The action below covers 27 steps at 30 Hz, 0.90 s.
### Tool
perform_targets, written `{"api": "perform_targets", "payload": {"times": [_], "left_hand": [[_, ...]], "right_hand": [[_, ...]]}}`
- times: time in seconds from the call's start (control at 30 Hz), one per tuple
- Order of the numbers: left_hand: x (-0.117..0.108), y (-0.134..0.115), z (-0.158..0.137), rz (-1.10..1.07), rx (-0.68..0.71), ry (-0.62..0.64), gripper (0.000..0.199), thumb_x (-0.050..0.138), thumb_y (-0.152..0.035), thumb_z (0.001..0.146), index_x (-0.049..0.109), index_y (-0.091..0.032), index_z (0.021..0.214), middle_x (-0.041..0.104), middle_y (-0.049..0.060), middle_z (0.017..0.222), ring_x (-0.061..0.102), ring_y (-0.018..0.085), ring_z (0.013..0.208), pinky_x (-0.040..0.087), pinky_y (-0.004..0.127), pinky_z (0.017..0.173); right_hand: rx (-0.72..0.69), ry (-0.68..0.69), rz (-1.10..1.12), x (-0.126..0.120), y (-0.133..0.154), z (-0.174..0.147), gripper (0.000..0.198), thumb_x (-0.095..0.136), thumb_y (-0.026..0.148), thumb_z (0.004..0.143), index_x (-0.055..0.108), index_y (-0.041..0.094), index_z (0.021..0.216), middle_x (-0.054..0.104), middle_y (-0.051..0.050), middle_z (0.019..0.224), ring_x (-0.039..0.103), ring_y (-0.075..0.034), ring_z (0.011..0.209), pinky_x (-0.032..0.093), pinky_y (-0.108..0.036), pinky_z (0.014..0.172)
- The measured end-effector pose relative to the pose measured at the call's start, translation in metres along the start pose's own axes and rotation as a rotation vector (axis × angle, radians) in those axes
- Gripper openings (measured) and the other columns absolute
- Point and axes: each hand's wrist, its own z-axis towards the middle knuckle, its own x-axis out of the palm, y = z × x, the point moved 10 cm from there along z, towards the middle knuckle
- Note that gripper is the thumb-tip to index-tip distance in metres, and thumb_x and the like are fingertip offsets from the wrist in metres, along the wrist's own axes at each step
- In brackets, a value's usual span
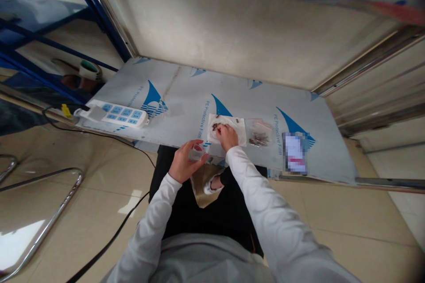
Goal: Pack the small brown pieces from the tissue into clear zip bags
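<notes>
Holding clear cup [196,153] in part-curled left hand [185,163], near and left of white sheet [239,136]; pinching with bunched right hand [228,136], the nearer, at small brown pieces [215,127] just left of fingertips, long axis and any grip too small to tell.

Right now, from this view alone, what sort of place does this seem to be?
Probably a workshop, though one view cannot settle it. The signs: a workbench with "PE Protective Film" printed across its top, a power strip on it, and a clear bag of small pieces.
</notes>
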Motion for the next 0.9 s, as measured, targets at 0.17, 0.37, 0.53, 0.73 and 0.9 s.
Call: {"api": "perform_targets", "payload": {"times": [0.17,0.37,0.53,0.73,0.9], "left_hand": [[-0.005,0.006,0.001,-0.004,-0.031,-0.026,0.037,0.069,-0.033,0.077,0.057,-0.020,0.110,0.068,0.000,0.083,0.067,0.014,0.076,0.052,0.027,0.077],[-0.005,0.008,0.002,-0.001,-0.050,-0.021,0.039,0.069,-0.035,0.077,0.057,-0.019,0.110,0.069,0.001,0.083,0.067,0.015,0.075,0.053,0.028,0.075],[-0.006,0.004,0.004,-0.005,-0.057,-0.026,0.036,0.069,-0.032,0.076,0.057,-0.019,0.107,0.069,0.001,0.082,0.067,0.016,0.075,0.052,0.028,0.076],[0.001,-0.018,0.022,-0.054,0.032,-0.047,0.035,0.070,-0.023,0.069,0.056,-0.018,0.100,0.068,0.002,0.088,0.066,0.017,0.078,0.051,0.029,0.076],[0.003,-0.030,0.032,-0.098,0.063,-0.070,0.033,0.067,-0.018,0.067,0.054,-0.018,0.097,0.067,0.002,0.088,0.064,0.016,0.076,0.050,0.027,0.071]], "right_hand": [[0.066,0.013,-0.022,-0.001,-0.008,-0.001,0.022,0.049,0.021,0.088,0.069,0.017,0.096,0.069,-0.012,0.100,0.063,-0.022,0.094,0.046,-0.030,0.080],[0.079,-0.006,0.052,-0.009,-0.009,0.000,0.017,0.055,0.014,0.081,0.070,0.016,0.088,0.070,-0.014,0.097,0.065,-0.023,0.090,0.047,-0.032,0.077],[-0.026,-0.052,0.255,-0.042,0.017,-0.023,0.015,0.058,0.024,0.083,0.067,0.018,0.093,0.072,-0.005,0.092,0.065,-0.014,0.078,0.049,-0.025,0.074],[-0.317,-0.036,0.762,-0.094,0.072,-0.067,0.011,0.065,0.026,0.079,0.066,0.018,0.086,0.071,-0.001,0.081,0.060,-0.010,0.062,0.045,-0.021,0.057],[-0.394,-0.072,0.658,-0.118,0.084,-0.079,0.008,0.065,0.020,0.078,0.068,0.021,0.086,0.072,0.001,0.082,0.061,-0.011,0.066,0.046,-0.022,0.062]]}}
